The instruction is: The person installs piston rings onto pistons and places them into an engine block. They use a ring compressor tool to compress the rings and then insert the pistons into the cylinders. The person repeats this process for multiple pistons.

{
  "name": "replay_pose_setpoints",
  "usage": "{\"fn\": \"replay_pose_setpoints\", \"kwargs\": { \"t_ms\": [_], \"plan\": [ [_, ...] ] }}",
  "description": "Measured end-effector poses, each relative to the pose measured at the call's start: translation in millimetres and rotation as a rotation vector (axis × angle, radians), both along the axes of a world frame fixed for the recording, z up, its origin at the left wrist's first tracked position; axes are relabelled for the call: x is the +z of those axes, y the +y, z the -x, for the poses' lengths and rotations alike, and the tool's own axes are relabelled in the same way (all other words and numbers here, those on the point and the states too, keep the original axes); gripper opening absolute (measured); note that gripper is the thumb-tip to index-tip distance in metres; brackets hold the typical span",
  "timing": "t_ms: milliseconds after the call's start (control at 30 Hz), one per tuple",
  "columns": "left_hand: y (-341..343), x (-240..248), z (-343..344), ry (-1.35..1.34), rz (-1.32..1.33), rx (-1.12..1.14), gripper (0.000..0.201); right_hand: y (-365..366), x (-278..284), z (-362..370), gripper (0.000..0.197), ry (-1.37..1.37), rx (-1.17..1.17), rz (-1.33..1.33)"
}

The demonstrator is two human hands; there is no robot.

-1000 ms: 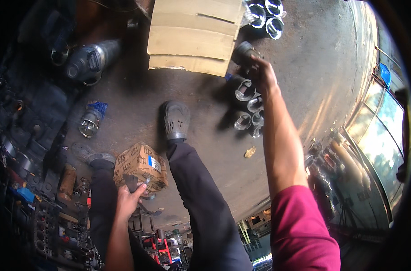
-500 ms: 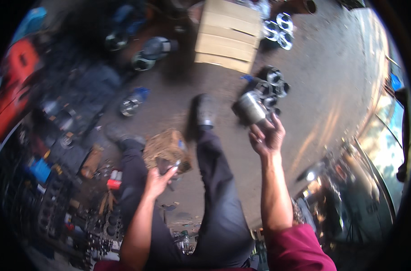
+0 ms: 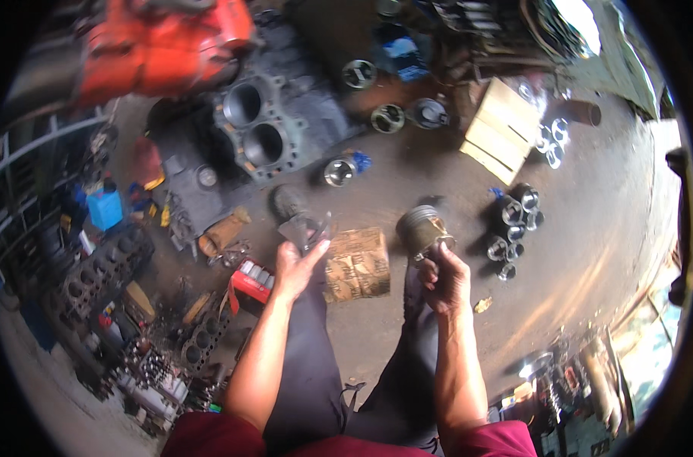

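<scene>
My right hand (image 3: 445, 282) is closed on the skirt edge of a metal piston (image 3: 421, 231). The piston's ringed end points up and away from me, and its hollow end faces the fingers. My left hand (image 3: 299, 270) grips a dark, flat, flared metal piece (image 3: 297, 230), with a thin shiny part beside the thumb; blur hides its exact kind. Between the two hands, lower down on the floor, is a brown cardboard box (image 3: 358, 263) with dark print. The piston hangs just right of the box, apart from it.
Several round metal parts (image 3: 514, 228) are grouped on the floor at right. A flat cardboard piece (image 3: 501, 129) lies far right. An engine block (image 3: 262, 126) with two bores stands far left, below a red machine (image 3: 163, 49). A red carton (image 3: 251, 282) sits by my left forearm.
My view has swung left, bringing the engine block and red machine into sight. My right hand has drawn the piston inward beside the cardboard box, turning it. My left hand keeps its dark piece.
</scene>
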State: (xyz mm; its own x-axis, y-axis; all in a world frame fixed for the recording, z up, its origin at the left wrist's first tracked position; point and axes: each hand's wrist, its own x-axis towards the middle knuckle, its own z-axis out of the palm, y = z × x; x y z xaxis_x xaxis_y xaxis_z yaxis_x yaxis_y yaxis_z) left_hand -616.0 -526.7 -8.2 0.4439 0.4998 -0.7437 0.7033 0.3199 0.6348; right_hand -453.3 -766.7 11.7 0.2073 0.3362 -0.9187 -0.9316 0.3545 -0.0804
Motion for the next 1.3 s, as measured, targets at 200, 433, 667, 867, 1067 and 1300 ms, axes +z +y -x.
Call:
{"fn": "replay_pose_setpoints", "kwargs": {
  "t_ms": [200,433,667,867,1067,1300],
  "plan": [
    [34.1,5.6,44.7,0.158,-0.135,0.124,0.017,61.5,31.7,-2.3,0.023,-0.058,0.287,0.151],
    [77.8,-11.5,106.3,0.163,-0.058,0.559,0.023,118.1,41.4,1.3,0.011,-0.203,0.640,0.181],
    [210.6,-28.1,158.7,-0.125,-0.562,0.506,0.037,182.3,67.2,21.0,0.018,-0.287,0.913,0.220],
    [368.6,-35.9,186.3,0.220,-0.934,0.145,0.051,255.0,88.1,50.9,0.013,-0.360,1.035,0.262],
    [483.5,-84.5,184.6,0.498,-1.035,-0.165,0.034,337.9,80.2,92.9,0.006,-0.394,0.876,0.285],
    [528.0,-134.1,187.2,0.489,-0.994,-0.243,0.029,409.6,66.9,115.2,0.006,-0.428,0.882,0.107]
  ]
}}
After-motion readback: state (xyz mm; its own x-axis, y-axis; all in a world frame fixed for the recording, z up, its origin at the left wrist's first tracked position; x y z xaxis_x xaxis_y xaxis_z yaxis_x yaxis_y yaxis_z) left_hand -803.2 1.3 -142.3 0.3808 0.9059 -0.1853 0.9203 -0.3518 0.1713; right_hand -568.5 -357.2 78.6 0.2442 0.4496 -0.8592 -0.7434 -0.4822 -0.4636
